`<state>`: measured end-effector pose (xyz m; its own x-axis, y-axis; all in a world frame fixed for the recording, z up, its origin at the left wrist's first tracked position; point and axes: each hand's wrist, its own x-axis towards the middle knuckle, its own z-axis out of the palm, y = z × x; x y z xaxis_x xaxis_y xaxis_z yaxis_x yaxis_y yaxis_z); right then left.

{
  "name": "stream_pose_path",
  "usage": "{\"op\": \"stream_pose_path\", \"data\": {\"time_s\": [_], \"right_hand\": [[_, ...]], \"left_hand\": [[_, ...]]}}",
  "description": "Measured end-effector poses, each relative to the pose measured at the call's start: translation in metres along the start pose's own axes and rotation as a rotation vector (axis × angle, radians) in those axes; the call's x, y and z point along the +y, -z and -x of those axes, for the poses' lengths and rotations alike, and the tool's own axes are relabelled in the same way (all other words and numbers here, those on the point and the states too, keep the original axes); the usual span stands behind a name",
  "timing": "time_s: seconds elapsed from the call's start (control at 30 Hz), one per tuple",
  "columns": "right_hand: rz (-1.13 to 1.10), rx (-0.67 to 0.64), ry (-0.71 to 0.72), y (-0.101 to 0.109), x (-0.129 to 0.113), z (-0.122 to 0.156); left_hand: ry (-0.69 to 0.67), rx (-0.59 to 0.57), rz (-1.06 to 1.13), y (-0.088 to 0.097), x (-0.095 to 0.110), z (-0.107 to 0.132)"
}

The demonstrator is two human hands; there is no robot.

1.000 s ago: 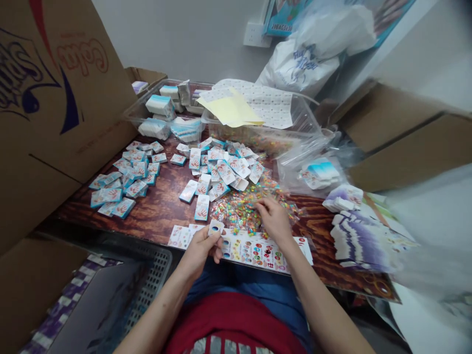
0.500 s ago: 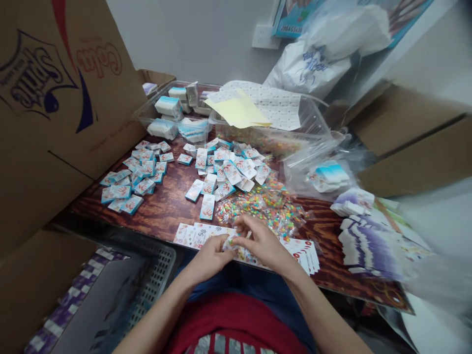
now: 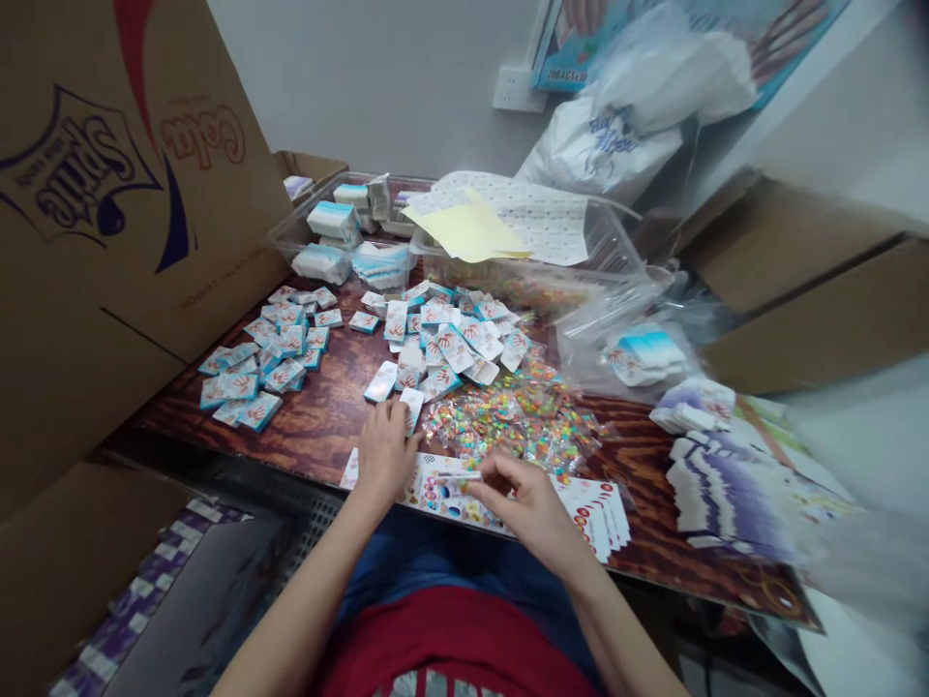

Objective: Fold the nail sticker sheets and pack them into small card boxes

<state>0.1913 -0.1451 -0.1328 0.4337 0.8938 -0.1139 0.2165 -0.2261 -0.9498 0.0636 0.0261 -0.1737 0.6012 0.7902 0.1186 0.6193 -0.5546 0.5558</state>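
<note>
Pinching a thin white strip (image 3: 457,475) with the right hand (image 3: 526,503), just above a printed sticker sheet (image 3: 450,499) at the wooden table's (image 3: 326,416) front edge. Left hand (image 3: 384,450) sits loose, fingers spread, beside a hand-print card (image 3: 412,407), colourful tiny pieces (image 3: 508,426) alongside.

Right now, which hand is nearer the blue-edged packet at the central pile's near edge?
Left hand: just below the blue-edged packet, not touching it. Right hand: farther off, down to its right.
</note>
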Motion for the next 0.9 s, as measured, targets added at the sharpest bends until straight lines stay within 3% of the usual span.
{"op": "stream_pose_path", "data": {"time_s": [0.13, 0.2, 0.27, 0.33, 0.47, 0.57, 0.63, 0.8, 0.9], "right_hand": [[-0.028, 0.104, 0.008, 0.011, 0.001, -0.002], [-0.066, 0.227, 0.004, 0.019, 0.0, -0.005], [-0.101, 0.31, 0.011, 0.024, -0.002, -0.01], [-0.113, 0.282, 0.019, 0.026, -0.006, -0.014], [-0.12, -0.008, -0.054, 0.027, -0.008, -0.018], [-0.091, -0.161, -0.094, 0.025, -0.005, -0.016], [-0.046, -0.164, -0.079, 0.02, -0.004, -0.014], [0.051, -0.026, -0.043, 0.005, 0.001, -0.011], [-0.013, -0.056, -0.094, 0.003, 0.006, -0.012]], "left_hand": [[0.117, -0.098, 0.455, 0.017, -0.009, 0.007], [0.199, -0.21, 0.759, 0.029, -0.006, 0.016], [0.234, -0.333, 0.927, 0.037, 0.003, 0.026], [0.214, -0.41, 0.937, 0.042, 0.012, 0.036], [0.133, -0.423, 0.857, 0.043, 0.022, 0.048], [0.059, -0.526, 0.842, 0.039, 0.024, 0.053], [0.023, -0.576, 0.829, 0.035, 0.025, 0.055], [-0.065, -0.61, 0.642, 0.027, 0.028, 0.057], [-0.084, -0.603, 0.594, 0.026, 0.027, 0.059]]}}
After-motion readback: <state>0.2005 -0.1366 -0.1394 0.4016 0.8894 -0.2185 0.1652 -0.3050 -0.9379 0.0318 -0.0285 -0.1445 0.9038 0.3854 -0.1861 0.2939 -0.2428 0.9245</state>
